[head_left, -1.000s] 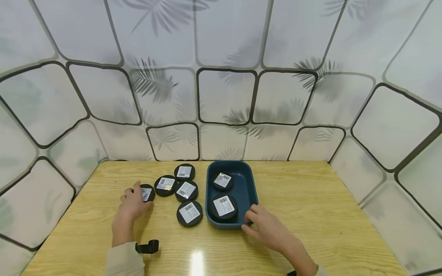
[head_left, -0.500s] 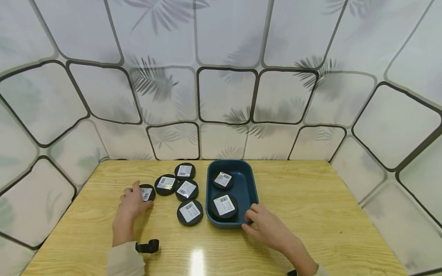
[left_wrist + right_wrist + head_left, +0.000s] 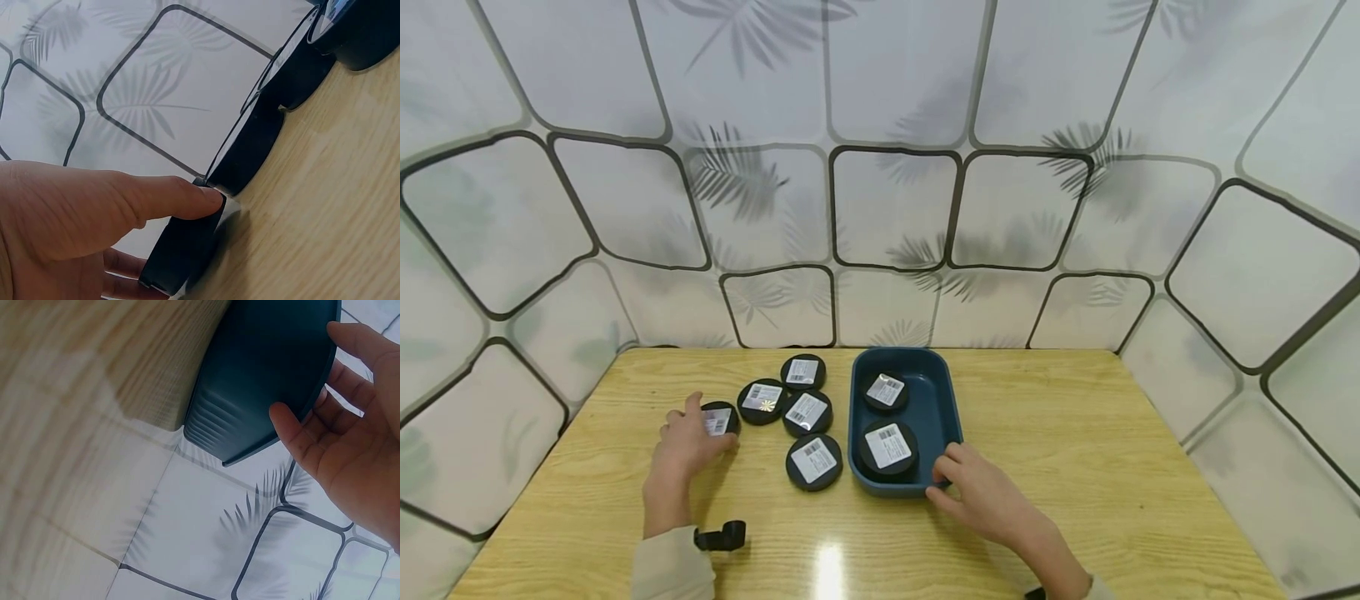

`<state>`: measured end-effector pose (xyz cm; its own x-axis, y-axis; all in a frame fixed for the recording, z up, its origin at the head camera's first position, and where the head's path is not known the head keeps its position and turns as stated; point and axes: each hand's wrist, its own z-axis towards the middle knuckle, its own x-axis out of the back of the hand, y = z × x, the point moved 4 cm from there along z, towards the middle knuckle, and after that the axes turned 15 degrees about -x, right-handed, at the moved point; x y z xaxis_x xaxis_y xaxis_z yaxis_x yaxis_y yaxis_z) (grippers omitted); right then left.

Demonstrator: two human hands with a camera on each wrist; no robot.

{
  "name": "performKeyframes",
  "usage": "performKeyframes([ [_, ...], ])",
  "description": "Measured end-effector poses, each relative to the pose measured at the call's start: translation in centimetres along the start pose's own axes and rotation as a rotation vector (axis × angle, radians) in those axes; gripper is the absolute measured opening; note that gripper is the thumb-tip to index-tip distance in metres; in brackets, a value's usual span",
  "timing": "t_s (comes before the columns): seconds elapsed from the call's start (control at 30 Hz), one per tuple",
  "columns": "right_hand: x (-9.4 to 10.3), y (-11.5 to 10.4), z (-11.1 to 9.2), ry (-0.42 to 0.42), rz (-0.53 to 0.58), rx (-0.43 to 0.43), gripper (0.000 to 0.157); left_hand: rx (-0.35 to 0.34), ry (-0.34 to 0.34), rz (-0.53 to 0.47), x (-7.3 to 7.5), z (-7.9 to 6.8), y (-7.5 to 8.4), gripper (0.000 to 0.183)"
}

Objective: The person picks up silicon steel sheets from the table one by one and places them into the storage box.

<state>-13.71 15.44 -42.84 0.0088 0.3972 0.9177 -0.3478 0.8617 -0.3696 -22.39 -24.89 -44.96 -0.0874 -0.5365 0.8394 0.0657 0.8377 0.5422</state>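
My left hand holds a round, flat black case with a white barcode label on top, at the left of the table. In the left wrist view the thumb presses the near side of this case, with other fingertips on its far side. My right hand grips the front right corner of a dark blue plastic bin. Fingers lie over the bin's rim, as the right wrist view shows on its outer wall. Two labelled black cases lie inside the bin, a smaller one behind a larger one.
Several more labelled black cases lie between the left hand and the bin: one at the back, two in the middle, and one in front. A patterned curtain encloses the wooden table at the back and sides.
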Motion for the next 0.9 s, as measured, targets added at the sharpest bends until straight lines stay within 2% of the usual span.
performKeyframes([
  [0.3,0.0,0.0,0.0,0.018,-0.013,0.007,0.018,-0.012,0.045,0.012,0.8,-0.3,0.8,0.102],
  [0.57,0.1,-0.1,-0.1,0.013,-0.003,0.011,0.017,-0.07,0.08,0.045,1.6,-0.5,2.7,0.098],
  [0.9,0.1,-0.1,0.0,0.011,0.008,0.026,0.017,-0.175,0.121,0.114,1.9,-0.6,5.5,0.095],
])
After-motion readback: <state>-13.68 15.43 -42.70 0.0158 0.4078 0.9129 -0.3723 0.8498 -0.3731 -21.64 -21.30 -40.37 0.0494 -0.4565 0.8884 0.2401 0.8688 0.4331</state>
